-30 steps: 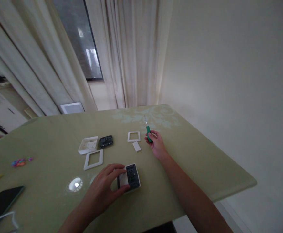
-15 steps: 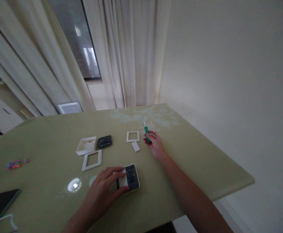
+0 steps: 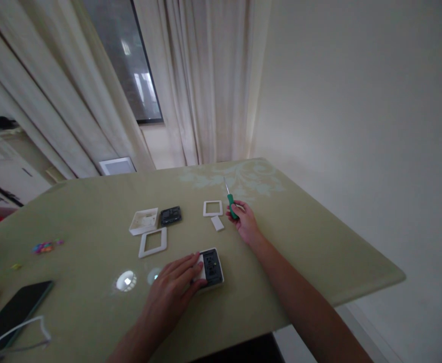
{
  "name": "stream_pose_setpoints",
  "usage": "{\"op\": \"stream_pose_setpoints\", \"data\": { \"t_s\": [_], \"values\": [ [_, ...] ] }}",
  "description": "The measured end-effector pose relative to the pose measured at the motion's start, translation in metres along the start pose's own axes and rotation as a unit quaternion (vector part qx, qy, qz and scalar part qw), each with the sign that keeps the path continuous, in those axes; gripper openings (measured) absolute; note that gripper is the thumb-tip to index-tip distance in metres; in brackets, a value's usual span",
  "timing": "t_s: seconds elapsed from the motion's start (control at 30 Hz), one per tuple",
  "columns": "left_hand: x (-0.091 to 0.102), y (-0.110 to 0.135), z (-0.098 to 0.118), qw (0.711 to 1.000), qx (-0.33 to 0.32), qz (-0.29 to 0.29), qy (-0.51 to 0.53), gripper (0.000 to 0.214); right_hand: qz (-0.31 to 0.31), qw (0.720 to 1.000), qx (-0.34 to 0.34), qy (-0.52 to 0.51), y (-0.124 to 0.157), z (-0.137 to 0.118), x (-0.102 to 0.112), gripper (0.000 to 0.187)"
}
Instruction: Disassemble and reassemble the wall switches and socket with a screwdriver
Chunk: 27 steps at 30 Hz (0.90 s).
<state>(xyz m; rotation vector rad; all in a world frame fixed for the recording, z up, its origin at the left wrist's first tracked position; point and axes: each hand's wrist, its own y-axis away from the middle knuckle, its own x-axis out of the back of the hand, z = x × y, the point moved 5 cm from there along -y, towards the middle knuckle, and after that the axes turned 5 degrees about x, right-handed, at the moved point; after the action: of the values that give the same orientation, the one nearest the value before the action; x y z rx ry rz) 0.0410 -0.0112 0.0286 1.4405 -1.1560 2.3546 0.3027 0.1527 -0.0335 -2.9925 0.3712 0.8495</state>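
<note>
My left hand [image 3: 177, 291] rests on the near side of a wall-switch unit [image 3: 211, 267], a white housing with a dark inside, fingers curled against its left edge. My right hand [image 3: 245, 222] lies farther back on the green table [image 3: 300, 242] and is closed round a green-handled screwdriver [image 3: 230, 200] whose metal tip points away from me. Just left of that hand lie a small white square frame [image 3: 212, 208] and a small white rectangular key [image 3: 217, 223].
A white back box [image 3: 144, 221], a black module [image 3: 170, 216] and a larger white frame [image 3: 153, 242] lie at centre left. A dark phone [image 3: 14, 312] with a white cable [image 3: 16, 333] sits at near left. Small coloured bits [image 3: 45, 247] lie at left. Curtains and window stand behind.
The view has shifted slightly. My left hand has flattened down onto the switch unit and covers more of its left side. My right hand keeps the screwdriver in about the same place.
</note>
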Motion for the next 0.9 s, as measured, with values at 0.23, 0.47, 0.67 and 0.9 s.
{"op": "stream_pose_setpoints", "data": {
  "t_s": [0.23,0.47,0.67,0.9],
  "values": [
    [0.005,-0.007,0.009,0.998,-0.046,0.003,-0.033,0.038,0.004,1.000,-0.006,-0.002,0.002,0.003,-0.003,0.034],
    [0.001,0.003,0.020,0.991,-0.095,0.034,-0.088,0.035,0.002,1.000,-0.016,-0.003,0.004,0.005,-0.006,0.037],
    [0.009,-0.009,0.021,0.994,-0.086,-0.023,-0.064,0.033,0.009,1.000,-0.019,-0.016,0.004,0.005,-0.007,0.037],
    [-0.020,-0.105,-0.014,0.981,0.067,-0.184,-0.002,0.021,0.021,0.999,0.011,-0.035,0.003,-0.001,-0.005,0.028]
  ]
}}
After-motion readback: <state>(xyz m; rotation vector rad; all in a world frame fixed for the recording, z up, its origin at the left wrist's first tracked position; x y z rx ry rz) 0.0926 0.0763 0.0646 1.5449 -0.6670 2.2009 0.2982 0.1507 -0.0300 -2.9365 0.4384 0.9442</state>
